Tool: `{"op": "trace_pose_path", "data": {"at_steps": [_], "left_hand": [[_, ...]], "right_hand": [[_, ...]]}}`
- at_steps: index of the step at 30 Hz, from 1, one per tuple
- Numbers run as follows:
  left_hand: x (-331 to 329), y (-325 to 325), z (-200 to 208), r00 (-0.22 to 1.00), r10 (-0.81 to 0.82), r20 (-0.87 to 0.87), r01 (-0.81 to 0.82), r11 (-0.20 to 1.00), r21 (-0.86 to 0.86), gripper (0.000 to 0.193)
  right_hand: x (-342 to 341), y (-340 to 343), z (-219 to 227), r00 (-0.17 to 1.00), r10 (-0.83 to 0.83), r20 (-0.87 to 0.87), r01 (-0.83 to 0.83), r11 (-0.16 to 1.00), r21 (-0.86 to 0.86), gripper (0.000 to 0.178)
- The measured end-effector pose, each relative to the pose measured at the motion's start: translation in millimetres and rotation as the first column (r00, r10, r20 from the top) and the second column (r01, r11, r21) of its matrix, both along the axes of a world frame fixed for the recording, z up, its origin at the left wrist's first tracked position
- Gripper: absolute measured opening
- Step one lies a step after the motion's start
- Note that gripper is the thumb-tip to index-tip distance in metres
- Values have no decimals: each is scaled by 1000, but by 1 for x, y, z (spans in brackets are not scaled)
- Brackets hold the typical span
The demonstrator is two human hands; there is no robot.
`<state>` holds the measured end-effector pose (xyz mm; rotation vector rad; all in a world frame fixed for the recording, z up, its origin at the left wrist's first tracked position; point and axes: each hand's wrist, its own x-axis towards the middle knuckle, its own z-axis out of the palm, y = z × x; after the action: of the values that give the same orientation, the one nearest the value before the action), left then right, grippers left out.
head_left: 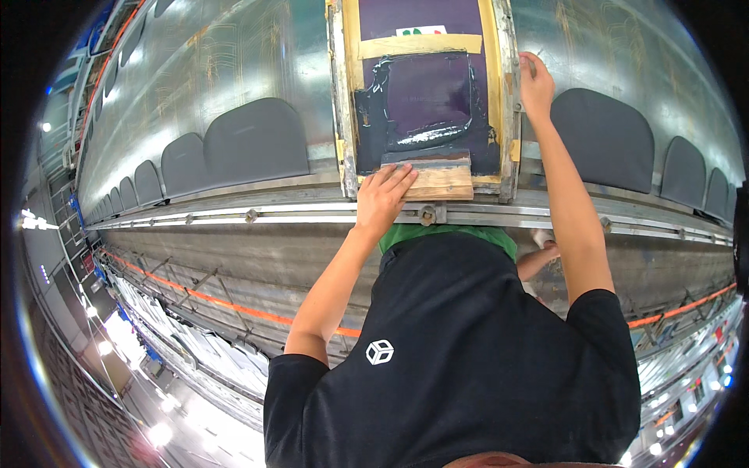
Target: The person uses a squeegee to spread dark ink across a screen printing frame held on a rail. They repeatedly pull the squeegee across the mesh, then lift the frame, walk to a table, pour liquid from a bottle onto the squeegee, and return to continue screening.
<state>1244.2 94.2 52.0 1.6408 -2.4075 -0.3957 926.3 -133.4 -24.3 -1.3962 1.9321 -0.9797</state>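
A screen printing frame (508, 117) lies before me, its purple mesh edged with yellowish tape and smeared with dark, wet ink (425, 139). At its near end rests a squeegee (441, 184) with a wooden handle. My left hand (380, 199) grips the handle's left part, fingers lying over the top and thumb out of sight. Beside the frame's right rail, farther from me, is my right hand (537, 87) with curled fingers. Its fingertips are right by the rail's outer edge; what they hold, if anything, is hidden.
The frame sits on a long, shiny greenish table (257, 70). Rounded dark grey panels (257, 140) lie in a row on both sides. A metal rail (312, 212) with bolts runs along the near edge. Part of another person's arm (538, 261) shows beyond my right side.
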Motion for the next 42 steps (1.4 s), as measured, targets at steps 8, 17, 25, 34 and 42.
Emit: {"op": "trace_pose_path", "data": {"at_steps": [8, 17, 25, 34, 42], "left_hand": [[8, -116, -11, 996, 45, -81, -49, 998, -48, 38], [-3, -173, -1, 990, 83, -111, -88, 996, -35, 37], [1, -117, 0, 990, 60, -126, -58, 998, 22, 40], [-2, -172, 0, 992, 76, -97, -75, 997, 17, 38], [10, -120, -5, 992, -2, -129, 12, 997, 77, 44]], "right_hand": [[-7, -6, 46, 704, 304, -642, -462, 882, -89, 43], [66, 43, 59, 635, 686, -355, -727, 686, 25, 52], [63, 94, 78, 644, 710, -286, -721, 688, 83, 51], [66, 53, 55, 675, 670, -310, -705, 709, -2, 48], [64, 104, 75, 678, 688, -257, -706, 708, 33, 51]]}}
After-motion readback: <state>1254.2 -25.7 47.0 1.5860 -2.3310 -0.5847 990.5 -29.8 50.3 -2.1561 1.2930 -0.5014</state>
